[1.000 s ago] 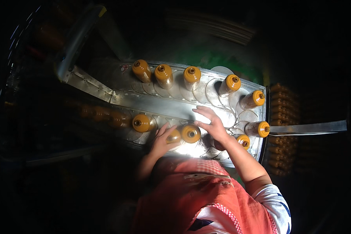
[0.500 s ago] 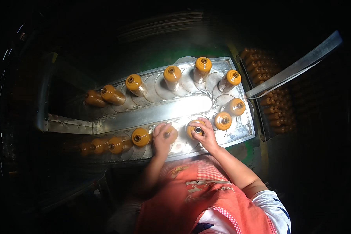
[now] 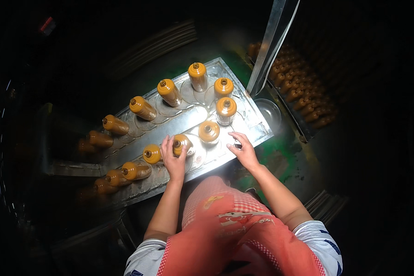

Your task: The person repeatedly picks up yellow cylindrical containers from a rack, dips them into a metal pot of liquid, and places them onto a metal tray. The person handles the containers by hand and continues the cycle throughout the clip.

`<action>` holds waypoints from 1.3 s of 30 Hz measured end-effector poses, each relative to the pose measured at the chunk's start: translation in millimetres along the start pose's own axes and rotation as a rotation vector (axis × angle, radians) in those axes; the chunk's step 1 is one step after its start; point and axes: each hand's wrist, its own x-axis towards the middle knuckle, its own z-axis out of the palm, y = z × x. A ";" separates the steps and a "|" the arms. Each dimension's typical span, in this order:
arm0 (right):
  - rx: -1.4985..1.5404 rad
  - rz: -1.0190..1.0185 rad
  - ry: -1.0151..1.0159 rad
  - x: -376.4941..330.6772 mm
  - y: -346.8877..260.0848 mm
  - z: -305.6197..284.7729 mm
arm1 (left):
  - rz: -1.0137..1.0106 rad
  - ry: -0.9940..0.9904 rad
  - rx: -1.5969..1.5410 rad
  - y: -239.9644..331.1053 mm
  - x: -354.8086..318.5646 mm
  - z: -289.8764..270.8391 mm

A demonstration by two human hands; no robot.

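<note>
My left hand (image 3: 173,158) curls around the shoulder of an amber bottle (image 3: 183,143), fingers on its far left side and thumb at its front. To the right, my right hand (image 3: 244,151) is held with fingers apart and nothing in them. Between the two hands another amber bottle (image 3: 209,132) stands upright, untouched. All these bottles have narrow open necks and stand on a shiny metal conveyor table (image 3: 198,115). Just left of my left hand is one more amber bottle (image 3: 151,153), partly hidden by the fingers.
Several more bottles (image 3: 169,92) stand in a loop around the table's raised middle strip. A slanting metal post (image 3: 267,50) rises at the far right corner. Beyond it, many amber bottles (image 3: 303,92) are massed in rows. A round clear disc (image 3: 267,115) sits by the right edge.
My right hand has come off the bottle it was around and is now apart from it. The view has turned, so the table lies more slanted. My left hand is still at a bottle.
</note>
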 end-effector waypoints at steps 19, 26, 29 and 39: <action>0.454 0.490 0.582 -201.8 191.6 -263.8 | -0.281 -1.310 -0.507 203.0 -131.6 204.4; 0.556 0.637 0.849 -215.0 275.7 -357.5 | -0.243 -1.508 -0.335 234.2 -117.5 389.5; 0.485 0.600 0.919 -255.7 348.7 -382.2 | -0.158 -1.576 -0.304 256.5 -108.5 490.0; -0.209 0.865 0.418 -133.7 446.2 -524.8 | 0.438 -1.689 -0.025 338.8 -77.8 816.7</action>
